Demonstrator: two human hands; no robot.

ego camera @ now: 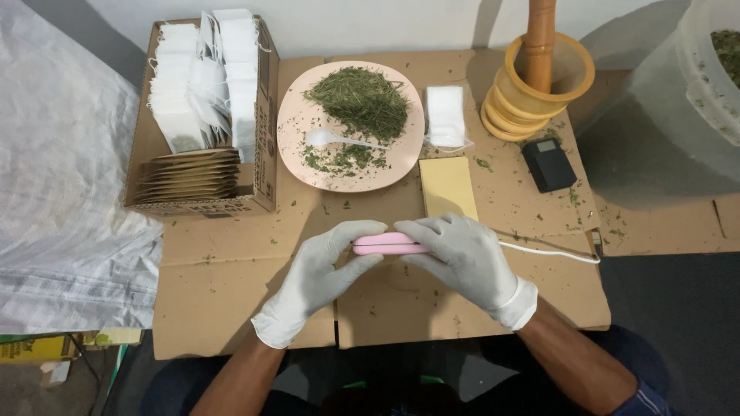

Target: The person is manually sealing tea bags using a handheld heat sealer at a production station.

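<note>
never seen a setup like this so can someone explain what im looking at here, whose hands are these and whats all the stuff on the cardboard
There is no machine here. The single picture comes from a camera worn on a person's head, looking down at their own two hands in white gloves.

The left hand and the right hand together press on a small pink device, from which a white cable runs off to the right.

The work surface is flattened cardboard. On it sit a pink plate with a heap of dried green herb and a white plastic spoon, a cardboard box of small white bags and tan envelopes, a loose white bag, a tan envelope, a small black device and a yellow mortar with a wooden pestle.
</note>
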